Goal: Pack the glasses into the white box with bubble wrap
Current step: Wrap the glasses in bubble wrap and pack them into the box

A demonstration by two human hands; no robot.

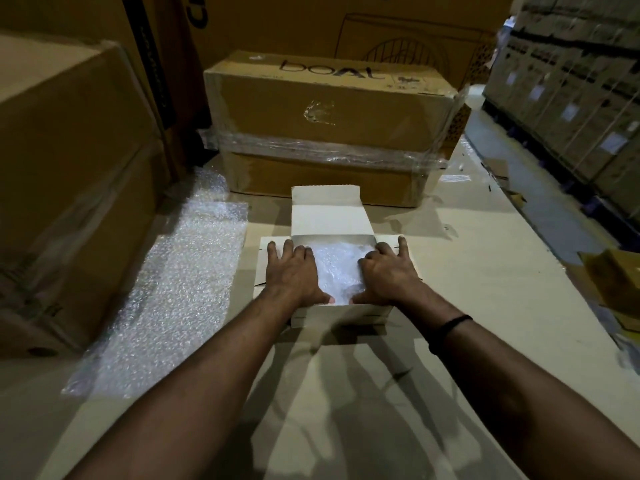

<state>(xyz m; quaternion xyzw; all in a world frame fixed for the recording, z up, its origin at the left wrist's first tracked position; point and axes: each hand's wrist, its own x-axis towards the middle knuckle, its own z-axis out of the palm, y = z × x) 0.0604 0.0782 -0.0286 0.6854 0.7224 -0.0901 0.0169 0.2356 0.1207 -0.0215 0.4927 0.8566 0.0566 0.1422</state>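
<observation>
- A white box (pixel 331 216) sits open on a pale work surface (pixel 467 289), its lid flap raised at the far side.
- A wad of bubble wrap (pixel 337 268) fills the box; what it covers is hidden.
- The left hand (pixel 294 275) and right hand (pixel 388 275) press flat on the wad and the side flaps, fingers spread, gripping nothing.
- A black band (pixel 450 329) circles the right wrist.
- A loose bubble wrap sheet (pixel 180 289) lies to the left.
- A taped brown carton (pixel 329 126) stands just behind the box.
</observation>
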